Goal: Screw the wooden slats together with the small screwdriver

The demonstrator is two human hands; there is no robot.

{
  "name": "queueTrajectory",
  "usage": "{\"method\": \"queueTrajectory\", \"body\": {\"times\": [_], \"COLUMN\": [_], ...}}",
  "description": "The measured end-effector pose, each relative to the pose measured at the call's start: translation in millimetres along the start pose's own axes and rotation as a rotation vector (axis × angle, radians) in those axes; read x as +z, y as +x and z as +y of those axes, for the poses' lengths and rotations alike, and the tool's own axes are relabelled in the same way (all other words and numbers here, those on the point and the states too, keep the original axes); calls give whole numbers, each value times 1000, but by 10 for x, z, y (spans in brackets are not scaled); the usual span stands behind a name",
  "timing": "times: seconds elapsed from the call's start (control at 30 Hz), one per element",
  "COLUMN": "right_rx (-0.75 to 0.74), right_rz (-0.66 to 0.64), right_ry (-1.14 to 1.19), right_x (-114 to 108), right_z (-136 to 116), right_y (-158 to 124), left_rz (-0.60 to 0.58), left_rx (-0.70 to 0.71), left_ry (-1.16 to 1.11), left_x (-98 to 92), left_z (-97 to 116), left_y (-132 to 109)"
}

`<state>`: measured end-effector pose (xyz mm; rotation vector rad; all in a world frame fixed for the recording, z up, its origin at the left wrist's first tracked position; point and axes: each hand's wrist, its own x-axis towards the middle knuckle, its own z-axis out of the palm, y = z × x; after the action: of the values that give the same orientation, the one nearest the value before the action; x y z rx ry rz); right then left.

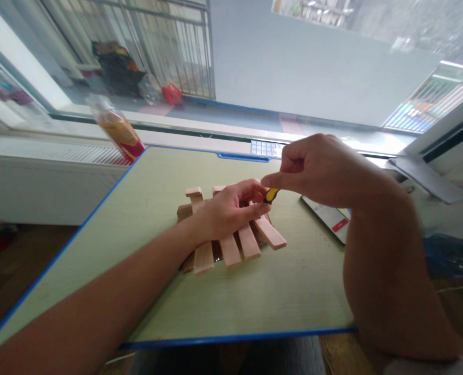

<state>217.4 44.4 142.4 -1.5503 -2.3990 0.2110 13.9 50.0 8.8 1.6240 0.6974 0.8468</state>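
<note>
Wooden slats (204, 257) lie side by side over other wood pieces on the table, forming a small slatted piece. Across them rests my left hand (233, 208), its thumb and fingers curled together at the right end, by the lower tip of a yellow-and-black handle. That handle belongs to what looks like a screwdriver (271, 195), slanting downward. My right hand (304, 166) grips its top from above, with the fingers folded. The screwdriver's shaft and whatever my left fingertips pinch are hidden behind the fingers.
The pale green table (286, 291) has a blue edge and a pen groove (243, 157). A smartphone (329, 221) lies at the right, partly behind my right arm. At the back left a bottle (118, 130) stands near the window sill, and a white-and-blue gridded item (263, 148) is behind the table.
</note>
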Motion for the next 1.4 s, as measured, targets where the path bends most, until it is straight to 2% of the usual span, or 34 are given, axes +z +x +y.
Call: {"method": "queueTrajectory", "body": {"times": [0.37,0.57,0.7,0.97,1.4], "right_rx": [-16,-166,-231,-200,2], "right_rz": [-14,-76,-85,-51,-20], "right_ry": [-46,148,156,120,20], "right_x": [5,-81,-100,-63,-8], "right_z": [29,82,59,41,41], "right_y": [23,-48,-67,-32,-10], "left_rz": [29,19,14,-14,14], "left_rx": [-24,-10,0,18,27], "left_ry": [7,28,19,56,48], "left_x": [9,-9,-13,-25,-11], "left_z": [-6,4,-6,12,-6], "left_y": [5,1,4,-3,-2]}}
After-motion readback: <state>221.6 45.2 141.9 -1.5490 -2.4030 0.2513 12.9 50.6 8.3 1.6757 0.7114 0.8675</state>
